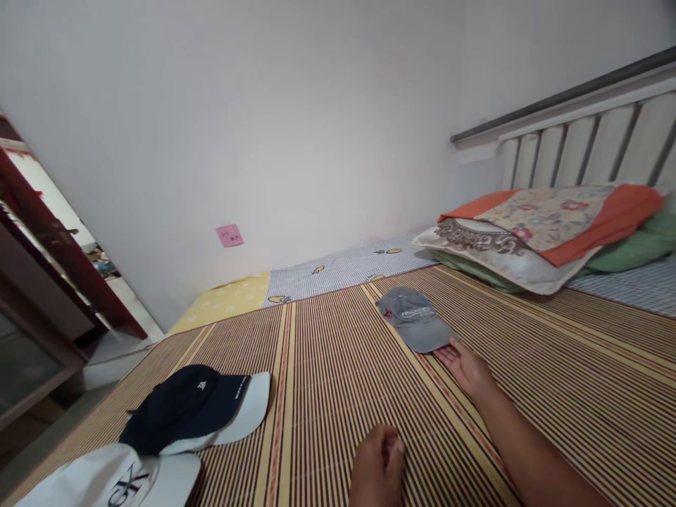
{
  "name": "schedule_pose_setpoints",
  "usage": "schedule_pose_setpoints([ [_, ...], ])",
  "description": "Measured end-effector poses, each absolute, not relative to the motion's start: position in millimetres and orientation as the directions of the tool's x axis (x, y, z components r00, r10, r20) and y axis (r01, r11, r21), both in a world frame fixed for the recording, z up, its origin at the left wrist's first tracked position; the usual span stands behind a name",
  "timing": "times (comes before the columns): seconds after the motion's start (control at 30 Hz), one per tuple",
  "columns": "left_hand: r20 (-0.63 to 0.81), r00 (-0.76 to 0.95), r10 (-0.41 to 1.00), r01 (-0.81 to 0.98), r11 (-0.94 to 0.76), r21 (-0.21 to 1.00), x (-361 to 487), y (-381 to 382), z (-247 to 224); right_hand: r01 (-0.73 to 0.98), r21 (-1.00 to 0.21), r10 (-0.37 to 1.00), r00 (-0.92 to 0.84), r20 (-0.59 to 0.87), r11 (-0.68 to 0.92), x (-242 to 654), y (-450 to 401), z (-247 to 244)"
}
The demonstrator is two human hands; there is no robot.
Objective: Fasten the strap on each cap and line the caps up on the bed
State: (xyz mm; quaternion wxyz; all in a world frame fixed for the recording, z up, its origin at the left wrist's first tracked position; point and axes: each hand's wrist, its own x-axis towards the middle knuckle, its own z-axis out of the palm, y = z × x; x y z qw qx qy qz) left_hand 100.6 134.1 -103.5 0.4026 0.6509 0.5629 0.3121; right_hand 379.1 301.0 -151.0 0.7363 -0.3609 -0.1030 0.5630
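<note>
My right hand (467,366) reaches out over the bed mat and grips a grey baseball cap (415,320) by the edge of its brim. The thumb lies at the top of the brim and the fingers are under it. Pale lettering and a small red mark show on the cap's front. Lower down, my left hand (377,465) is loosely closed above the mat, with nothing visible in it. To its left lie a navy cap with a white brim (190,408) and, nearer, a white cap with black letters (113,479), touching it.
A striped bamboo mat (327,373) covers the bed. Pillows and an orange-edged floral cloth (554,211) are stacked at the right, by a white slatted headboard (581,144). Behind is a white wall with a pink note (229,235); at left, a dark red door (63,239).
</note>
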Motion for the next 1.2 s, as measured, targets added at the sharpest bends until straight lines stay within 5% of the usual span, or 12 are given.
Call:
schedule_pose_setpoints([
  [0.47,-0.133,0.179,0.975,0.546,0.014,0.837,99.9,132.7,-94.8,-0.695,-0.699,0.938,0.331,-0.104,0.168,382.9,294.8,-162.6],
  [1.2,-0.117,0.165,0.979,0.545,0.008,0.839,104.2,125.5,-83.7,-0.676,-0.715,0.930,0.353,-0.103,0.178,382.7,298.0,-164.1],
])
